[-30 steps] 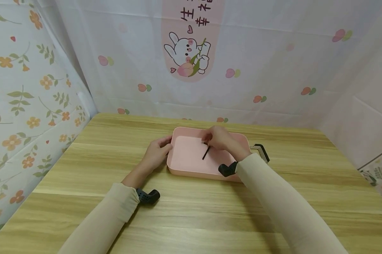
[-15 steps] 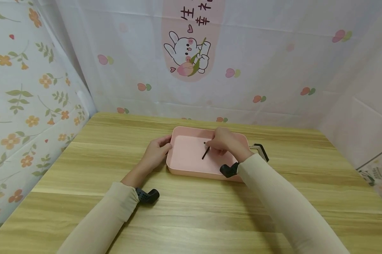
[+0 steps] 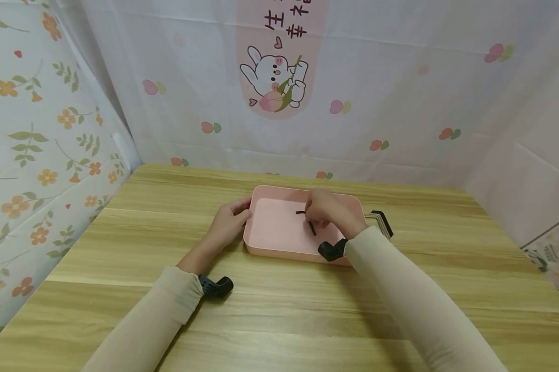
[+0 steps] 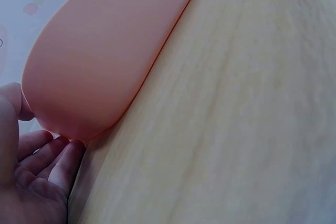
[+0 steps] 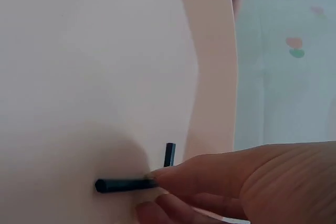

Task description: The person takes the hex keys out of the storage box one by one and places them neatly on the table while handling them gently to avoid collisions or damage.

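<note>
A pink tray [image 3: 275, 232] with a raised rim lies on the wooden table. My left hand [image 3: 227, 222] holds its left end, thumb at the rim and fingers against the outer wall [image 4: 84, 93]. Inside the tray, my right hand [image 3: 326, 206] pinches a black hex key [image 5: 126, 184] between thumb and finger. Both ends of this L-shaped key stick out past my fingers: the short arm [image 3: 300, 212] to the left, the long arm [image 3: 312, 229] toward the tray's front. Its bend is hidden behind my fingers.
Several L-shaped hex keys [image 3: 382, 222], black and metallic, lie together just beyond the tray's right end. A white printed cloth [image 3: 191, 103] hangs behind the table, with a floral cloth [image 3: 51, 155] on the left. Wood-grain tabletop [image 3: 261, 310] spreads in front.
The black hex key has turned in the tray, its long arm swinging from front-left to front-right. My right hand shifted right, then slightly back left. My left hand keeps its place on the tray.
</note>
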Demonstrator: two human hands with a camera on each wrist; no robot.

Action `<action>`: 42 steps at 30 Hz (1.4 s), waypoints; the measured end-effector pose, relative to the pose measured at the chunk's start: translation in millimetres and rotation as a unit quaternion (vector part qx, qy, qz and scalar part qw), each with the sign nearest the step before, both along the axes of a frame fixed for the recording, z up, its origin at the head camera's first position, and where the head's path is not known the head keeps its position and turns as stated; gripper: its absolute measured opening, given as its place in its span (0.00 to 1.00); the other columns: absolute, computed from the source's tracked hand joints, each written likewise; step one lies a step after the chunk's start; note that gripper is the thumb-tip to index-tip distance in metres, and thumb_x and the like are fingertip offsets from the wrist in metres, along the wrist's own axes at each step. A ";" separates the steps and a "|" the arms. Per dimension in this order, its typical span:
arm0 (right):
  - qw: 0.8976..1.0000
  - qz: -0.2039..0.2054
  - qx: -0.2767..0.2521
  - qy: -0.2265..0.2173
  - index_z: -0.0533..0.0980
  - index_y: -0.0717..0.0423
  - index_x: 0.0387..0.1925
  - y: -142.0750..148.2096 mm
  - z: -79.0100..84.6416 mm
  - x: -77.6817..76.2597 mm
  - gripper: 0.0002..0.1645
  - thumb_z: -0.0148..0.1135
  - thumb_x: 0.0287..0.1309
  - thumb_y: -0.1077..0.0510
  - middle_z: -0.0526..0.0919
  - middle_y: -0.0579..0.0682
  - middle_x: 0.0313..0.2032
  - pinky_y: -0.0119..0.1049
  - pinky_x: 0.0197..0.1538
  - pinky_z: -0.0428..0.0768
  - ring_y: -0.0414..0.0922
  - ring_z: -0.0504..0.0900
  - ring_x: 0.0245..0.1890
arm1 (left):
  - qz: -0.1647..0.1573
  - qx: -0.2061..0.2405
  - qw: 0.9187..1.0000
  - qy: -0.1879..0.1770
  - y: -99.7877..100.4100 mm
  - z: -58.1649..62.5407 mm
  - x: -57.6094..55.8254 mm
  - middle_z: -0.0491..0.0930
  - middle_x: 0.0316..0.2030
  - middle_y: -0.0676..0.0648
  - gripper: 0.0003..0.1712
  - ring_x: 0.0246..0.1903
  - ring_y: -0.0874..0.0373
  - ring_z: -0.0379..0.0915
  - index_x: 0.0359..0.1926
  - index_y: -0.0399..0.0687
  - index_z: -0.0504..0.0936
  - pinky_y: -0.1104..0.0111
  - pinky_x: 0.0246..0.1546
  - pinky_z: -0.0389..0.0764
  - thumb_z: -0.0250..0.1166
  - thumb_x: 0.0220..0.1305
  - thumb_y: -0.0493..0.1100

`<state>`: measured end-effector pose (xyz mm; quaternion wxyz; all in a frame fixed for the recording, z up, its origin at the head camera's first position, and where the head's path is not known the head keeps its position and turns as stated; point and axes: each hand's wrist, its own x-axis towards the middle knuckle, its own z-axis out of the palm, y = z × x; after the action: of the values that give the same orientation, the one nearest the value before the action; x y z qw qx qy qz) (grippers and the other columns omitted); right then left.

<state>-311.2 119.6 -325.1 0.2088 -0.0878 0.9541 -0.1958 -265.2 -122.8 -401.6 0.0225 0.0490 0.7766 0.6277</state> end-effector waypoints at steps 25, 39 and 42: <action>0.993 -0.069 -0.084 -0.042 0.83 0.59 0.53 12.1 -8.3 -9.9 0.19 0.63 0.59 0.69 0.83 0.57 0.45 0.31 0.30 0.78 0.43 0.76 0.26 | 0.006 -0.003 1.000 0.005 2.4 3.3 1.8 0.72 0.70 0.40 0.31 0.69 0.49 0.69 0.74 0.40 0.67 0.54 0.68 0.74 0.52 0.71 0.38; 0.988 -0.055 -0.136 -0.039 0.82 0.63 0.49 21.0 -11.2 -9.5 0.15 0.65 0.60 0.68 0.82 0.58 0.48 0.35 0.38 0.87 0.45 0.84 0.32 | 0.005 -0.006 1.000 0.006 1.5 1.4 -0.3 0.71 0.70 0.40 0.30 0.70 0.49 0.68 0.73 0.39 0.67 0.54 0.69 0.74 0.52 0.72 0.38; 0.987 -0.052 -0.149 -0.028 0.81 0.63 0.50 25.8 -9.5 -7.4 0.14 0.65 0.62 0.66 0.82 0.59 0.49 0.36 0.41 0.88 0.45 0.84 0.35 | 0.004 -0.004 1.000 0.006 1.1 0.6 -0.7 0.71 0.70 0.39 0.30 0.70 0.49 0.68 0.74 0.39 0.67 0.54 0.69 0.74 0.52 0.72 0.38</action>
<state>-318.6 145.3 -334.6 0.2095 -0.0625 0.9115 -0.3485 -265.9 -121.7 -401.0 0.0155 0.0501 0.7796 0.6241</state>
